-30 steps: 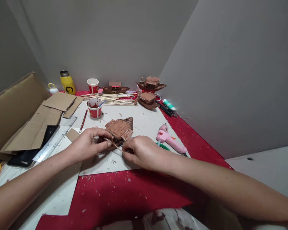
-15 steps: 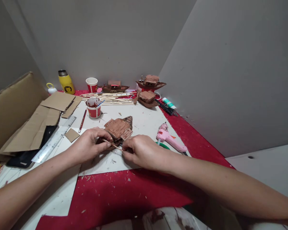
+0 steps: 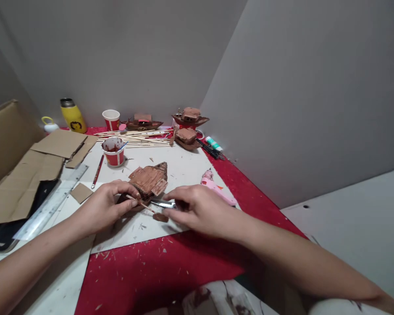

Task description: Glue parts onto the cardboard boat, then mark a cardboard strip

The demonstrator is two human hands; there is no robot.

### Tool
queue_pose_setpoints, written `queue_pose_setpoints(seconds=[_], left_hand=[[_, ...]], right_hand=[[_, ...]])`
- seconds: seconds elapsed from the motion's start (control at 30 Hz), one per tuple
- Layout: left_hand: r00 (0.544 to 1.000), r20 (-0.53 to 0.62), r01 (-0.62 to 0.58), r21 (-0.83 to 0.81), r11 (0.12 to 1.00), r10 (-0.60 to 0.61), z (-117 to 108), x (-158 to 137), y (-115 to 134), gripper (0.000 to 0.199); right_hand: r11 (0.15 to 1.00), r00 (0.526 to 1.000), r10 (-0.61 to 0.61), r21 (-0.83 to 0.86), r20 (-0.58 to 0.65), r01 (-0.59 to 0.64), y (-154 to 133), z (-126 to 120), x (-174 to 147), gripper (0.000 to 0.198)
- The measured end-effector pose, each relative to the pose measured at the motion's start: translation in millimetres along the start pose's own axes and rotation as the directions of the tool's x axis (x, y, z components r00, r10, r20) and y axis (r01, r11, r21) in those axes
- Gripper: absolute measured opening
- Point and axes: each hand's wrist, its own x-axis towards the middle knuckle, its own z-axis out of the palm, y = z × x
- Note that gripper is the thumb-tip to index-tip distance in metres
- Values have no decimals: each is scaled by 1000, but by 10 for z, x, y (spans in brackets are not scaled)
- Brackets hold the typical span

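A small brown model boat (image 3: 147, 179) with a plank-like roof lies on white paper in front of me. My left hand (image 3: 110, 200) is at its near left side, thumb and forefinger pinching the thin stick of a miniature oar (image 3: 160, 217). The oar slants down to the right and ends in a flat brown blade. Just above that blade, my right hand (image 3: 200, 210) grips a slim silver metal tool (image 3: 164, 204), its tip pointing left toward the boat's near edge. Fingers hide the tool's other end, so its exact kind is unclear.
A pink glue gun (image 3: 216, 186) lies behind my right hand. Paint-stained cup (image 3: 114, 158), thin sticks (image 3: 141, 138) and other model boats (image 3: 188, 136) stand farther back. At left are a clear ruler (image 3: 52, 203), cardboard pieces (image 3: 26, 183) and a yellow bottle (image 3: 72, 117).
My right hand has drawn back from the stick, so the oar's brown blade and the silver tool now show. My left hand still pinches the stick. The view has shifted right.
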Motion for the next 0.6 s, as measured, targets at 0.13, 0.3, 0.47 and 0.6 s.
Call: queue_pose_setpoints(seconds=[0.13, 0.3, 0.47, 0.6], left_hand=[[999, 2, 39, -35, 999, -39, -1, 23, -4, 15], [994, 28, 109, -89, 990, -107, 8, 42, 3, 16], [985, 15, 172, -103, 980, -171, 0, 49, 4, 20], [981, 25, 196, -116, 974, -194, -19, 51, -17, 22]], right_hand=[[967, 925, 246, 4, -289, -255, 474, -234, -237, 33], [761, 825, 485, -325, -291, -562, 1173, -244, -542, 54], [776, 843, 507, -332, -178, -537, 1421, -44, -666, 56], [818, 852, 482, -242, -206, -522, 1364, -47, -655, 45]])
